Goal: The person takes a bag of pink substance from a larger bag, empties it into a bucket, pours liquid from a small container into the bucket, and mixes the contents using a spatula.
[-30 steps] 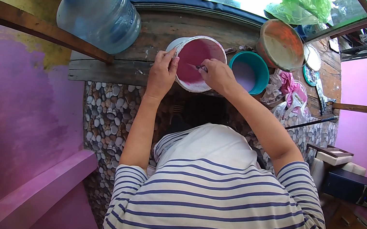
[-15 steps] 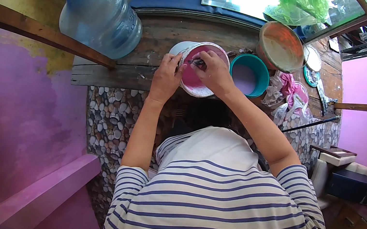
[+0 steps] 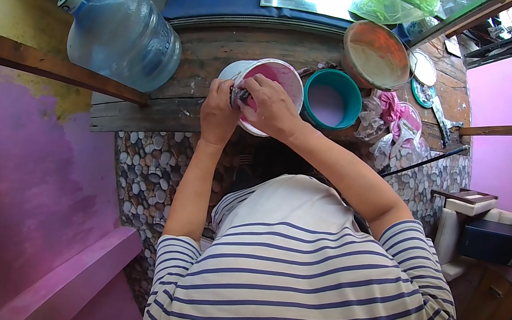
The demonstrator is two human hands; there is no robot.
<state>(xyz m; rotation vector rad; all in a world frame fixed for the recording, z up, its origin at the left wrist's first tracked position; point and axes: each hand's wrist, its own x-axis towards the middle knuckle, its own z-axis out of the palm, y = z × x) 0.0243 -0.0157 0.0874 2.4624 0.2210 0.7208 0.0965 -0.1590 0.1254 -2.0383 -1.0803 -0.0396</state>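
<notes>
A white bucket (image 3: 291, 83) with pink paint inside sits near the bench's front edge, tilted slightly. Fingers of my left hand (image 3: 219, 111) are wrapped on its left rim. My right hand (image 3: 270, 106) is closed at the inner left side of the rim, close to my left fingers, round a small dark object too hidden to name. Right beside the bucket stands a teal bucket (image 3: 332, 99) holding pale lilac liquid.
On the wooden bench (image 3: 214, 46) lie a large water bottle (image 3: 124, 34), an orange-brown basin (image 3: 377, 56), pink and clear plastic bags (image 3: 392, 119) and a white lid (image 3: 423, 67). A wooden bar (image 3: 53, 64) crosses at left. Below is a pebble-patterned floor (image 3: 154, 176).
My right hand has moved left from the bucket's middle to its left rim, beside my left hand. The view has shifted a little, too.
</notes>
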